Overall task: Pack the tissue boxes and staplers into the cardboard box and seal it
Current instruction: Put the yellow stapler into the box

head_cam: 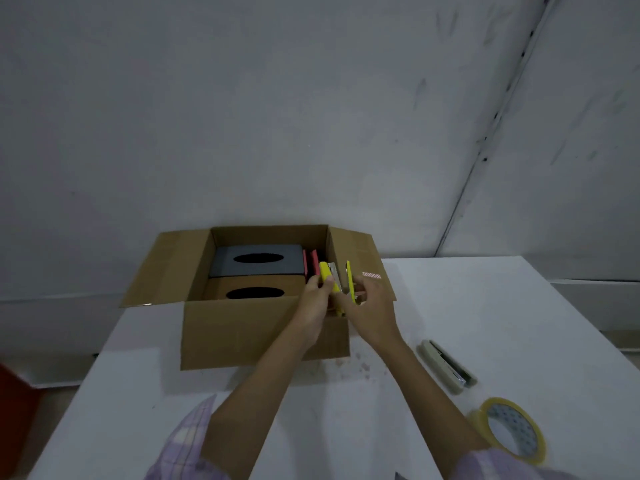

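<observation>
An open cardboard box [242, 330] stands on the white table [467, 323]. Inside lie a grey tissue box [258, 259] at the back and a brown tissue box [254, 289] in front of it. Red staplers [310, 262] stand on edge along the box's right side. My left hand [317, 303] grips a yellow stapler [327, 276] at the box's front right corner. My right hand [372, 306] grips a second yellow stapler [349, 279] right beside it. Both staplers stand upright, partly inside the box. A beige stapler [446, 366] lies on the table to the right.
A roll of clear tape [512, 429] lies at the table's near right. The box flaps are folded outward left [162, 268] and right [363, 258]. A grey wall rises behind the table. A red object [14, 410] shows at the lower left edge.
</observation>
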